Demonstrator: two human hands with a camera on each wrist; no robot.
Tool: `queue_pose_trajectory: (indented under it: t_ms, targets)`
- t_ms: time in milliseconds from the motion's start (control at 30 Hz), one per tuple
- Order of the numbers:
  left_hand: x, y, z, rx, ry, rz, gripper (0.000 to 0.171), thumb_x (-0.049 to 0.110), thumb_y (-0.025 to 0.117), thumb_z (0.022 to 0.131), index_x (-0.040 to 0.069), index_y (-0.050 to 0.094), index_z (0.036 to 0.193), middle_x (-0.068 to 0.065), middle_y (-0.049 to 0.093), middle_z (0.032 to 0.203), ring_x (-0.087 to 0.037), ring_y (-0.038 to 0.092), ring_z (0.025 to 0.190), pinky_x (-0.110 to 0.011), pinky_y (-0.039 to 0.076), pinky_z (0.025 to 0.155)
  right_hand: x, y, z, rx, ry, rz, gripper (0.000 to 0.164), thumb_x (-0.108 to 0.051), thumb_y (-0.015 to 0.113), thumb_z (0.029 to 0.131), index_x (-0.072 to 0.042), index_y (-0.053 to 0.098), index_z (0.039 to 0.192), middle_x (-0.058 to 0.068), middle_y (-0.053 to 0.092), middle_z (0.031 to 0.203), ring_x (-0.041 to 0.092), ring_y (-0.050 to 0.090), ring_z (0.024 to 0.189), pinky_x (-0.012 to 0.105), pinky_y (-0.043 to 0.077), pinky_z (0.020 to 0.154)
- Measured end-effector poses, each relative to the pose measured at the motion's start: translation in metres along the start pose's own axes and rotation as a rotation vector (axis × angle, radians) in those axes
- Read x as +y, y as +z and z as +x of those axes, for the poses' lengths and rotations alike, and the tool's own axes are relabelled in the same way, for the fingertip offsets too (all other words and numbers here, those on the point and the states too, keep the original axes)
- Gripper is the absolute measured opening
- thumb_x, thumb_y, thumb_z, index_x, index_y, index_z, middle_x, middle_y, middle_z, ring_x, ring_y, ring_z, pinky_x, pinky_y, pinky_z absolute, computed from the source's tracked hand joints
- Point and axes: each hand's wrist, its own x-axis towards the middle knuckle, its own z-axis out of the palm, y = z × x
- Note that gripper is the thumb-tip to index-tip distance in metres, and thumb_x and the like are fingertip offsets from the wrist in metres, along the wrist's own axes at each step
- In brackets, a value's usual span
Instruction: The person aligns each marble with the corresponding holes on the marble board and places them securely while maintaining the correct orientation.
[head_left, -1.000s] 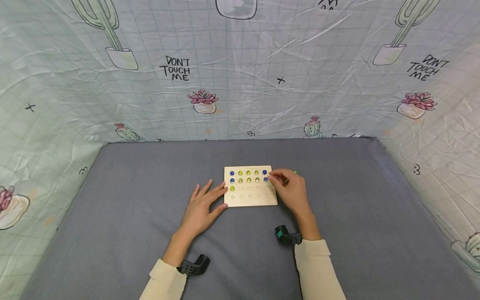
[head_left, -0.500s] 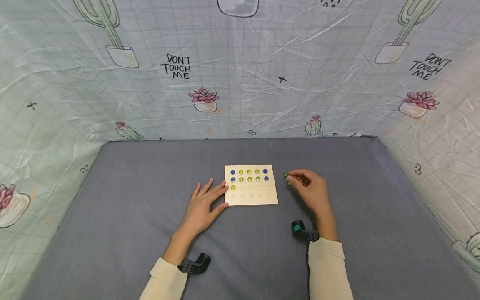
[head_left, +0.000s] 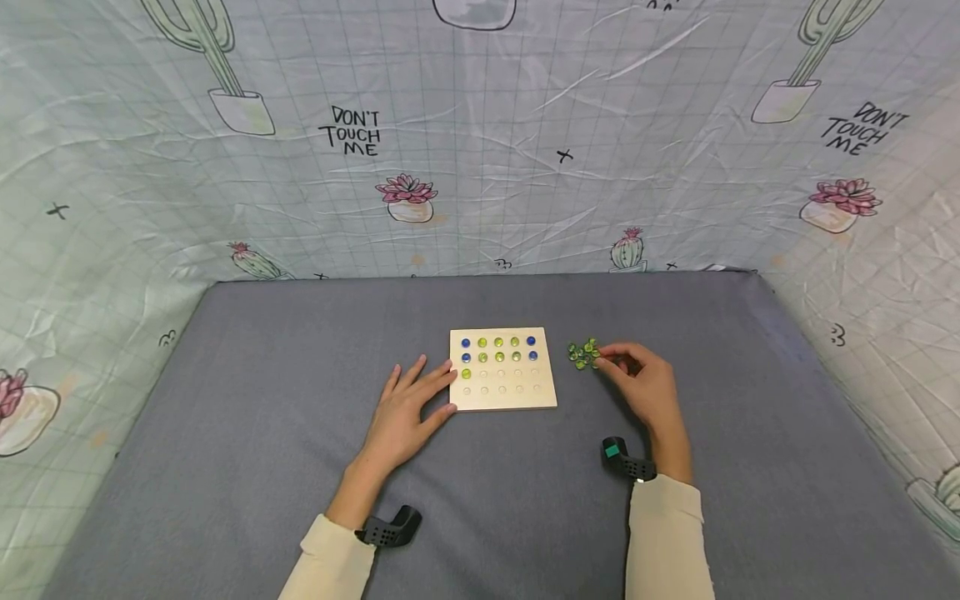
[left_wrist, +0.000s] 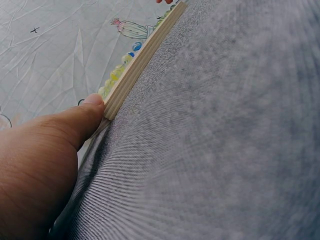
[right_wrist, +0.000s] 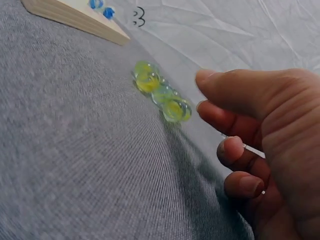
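Note:
A pale wooden board (head_left: 517,400) with rows of round hollows lies mid-table. Blue and yellow-green glass marbles fill its two far rows, and one yellow-green marble (head_left: 466,374) sits at the left of the third. My left hand (head_left: 401,421) rests with spread fingers on the board's left edge; its thumb touches the near corner in the left wrist view. Right of the board lies a cluster of yellow-green marbles (head_left: 583,353). My right hand (head_left: 641,383) is at the cluster's right side, fingers loosely bent. In the right wrist view, thumb and forefinger are slightly apart, with no marble visible between them.
A grey cloth (head_left: 300,358) covers the table. Printed fabric (head_left: 480,167) with cactus drawings hangs behind it and at both sides. Each wrist wears a black camera mount, one on the left (head_left: 392,528) and one on the right (head_left: 628,462).
My right hand has moved away from the board's right edge to the far side of the marble cluster, which now shows fully. The left hand has stayed in place.

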Motion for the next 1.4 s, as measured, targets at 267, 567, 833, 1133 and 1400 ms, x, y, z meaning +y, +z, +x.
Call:
queue_pose_trajectory:
  t_ms: [267, 567, 833, 1133, 1400]
  targets:
    - [0.0006, -0.0007, -0.0010, 0.000, -0.006, -0.001, 0.051, 0.034, 0.067, 0.090, 0.019, 0.055, 0.137, 0.003, 0.047, 0.143, -0.028, 0.030, 0.139, -0.052, 0.009, 0.116, 0.0016, -0.0003, 0.0004, -0.085, 0.076, -0.072, 0.021, -0.017, 0.077, 0.083, -0.009, 0.072, 0.101, 0.003, 0.057, 0.075, 0.015, 0.043, 0.063, 0.025, 0.032, 0.053]
    - [0.0008, -0.0012, -0.0014, -0.003, -0.007, 0.000, 0.051, 0.034, 0.067, 0.091, 0.020, 0.055, 0.138, 0.003, 0.047, 0.144, -0.028, 0.029, 0.139, -0.052, 0.009, 0.116, 0.0010, 0.0032, 0.0016, -0.091, 0.090, -0.079, 0.019, -0.012, 0.078, 0.082, -0.008, 0.072, 0.099, 0.004, 0.063, 0.078, 0.015, 0.041, 0.061, 0.024, 0.031, 0.052]
    - [0.0014, -0.0011, -0.0011, -0.001, 0.000, 0.001, 0.050, 0.035, 0.066, 0.091, 0.019, 0.056, 0.137, 0.003, 0.047, 0.143, -0.029, 0.030, 0.139, -0.052, 0.009, 0.116, -0.0020, 0.0032, 0.0020, -0.107, 0.109, -0.087, 0.020, -0.011, 0.078, 0.081, -0.007, 0.072, 0.100, 0.005, 0.066, 0.083, 0.016, 0.041, 0.061, 0.025, 0.031, 0.052]
    - [0.0019, -0.0010, -0.0014, -0.002, -0.004, 0.002, 0.050, 0.034, 0.067, 0.090, 0.019, 0.056, 0.137, 0.002, 0.047, 0.143, -0.029, 0.030, 0.139, -0.052, 0.009, 0.115, -0.0007, 0.0039, 0.0025, -0.116, 0.116, -0.101, 0.021, -0.013, 0.078, 0.081, -0.008, 0.072, 0.101, 0.005, 0.066, 0.085, 0.017, 0.042, 0.062, 0.026, 0.032, 0.053]
    - [0.0027, -0.0015, -0.0012, -0.003, -0.006, -0.001, 0.051, 0.035, 0.067, 0.090, 0.018, 0.056, 0.137, 0.002, 0.047, 0.143, -0.029, 0.030, 0.139, -0.052, 0.009, 0.116, -0.0002, 0.0043, 0.0027, -0.113, 0.114, -0.108, 0.021, -0.015, 0.078, 0.082, -0.009, 0.072, 0.101, 0.005, 0.066, 0.085, 0.017, 0.042, 0.063, 0.026, 0.032, 0.054]
